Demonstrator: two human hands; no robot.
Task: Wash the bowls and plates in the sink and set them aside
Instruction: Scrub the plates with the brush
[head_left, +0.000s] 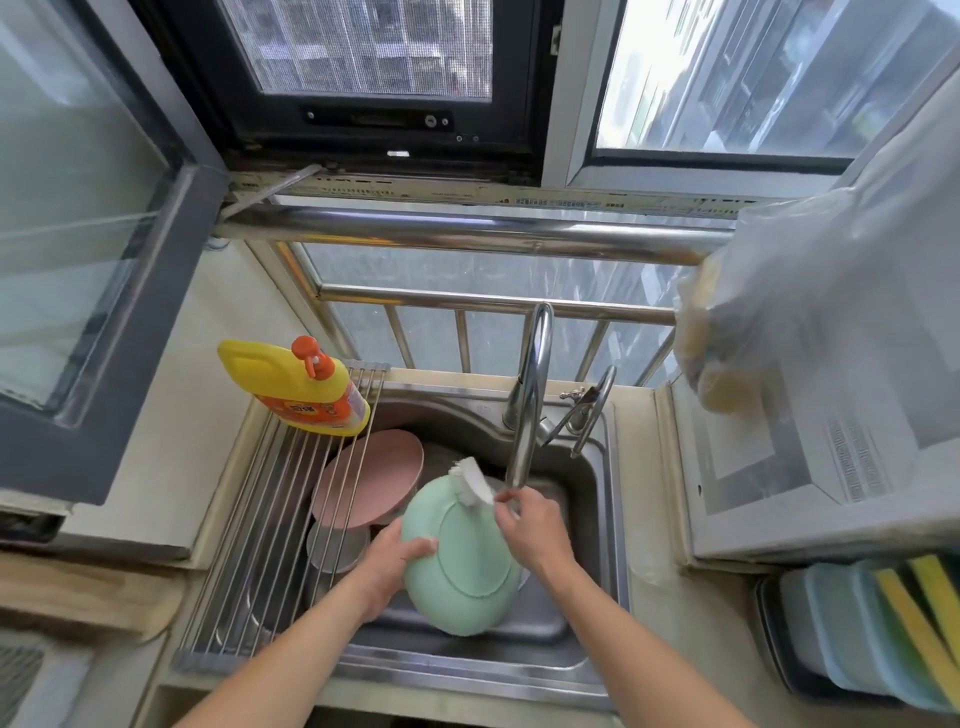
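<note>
Over the steel sink my left hand grips the left edge of a mint green plate, tilted with its underside facing up. My right hand holds a white dish brush whose bristles rest on the plate's far rim. A pink plate leans at the sink's left, above a grey bowl partly hidden under the rack.
A roll-up steel rack covers the sink's left side and carries a yellow detergent bottle. The faucet arches over the basin. Sponges and blue trays sit at the right; a plastic bag hangs above.
</note>
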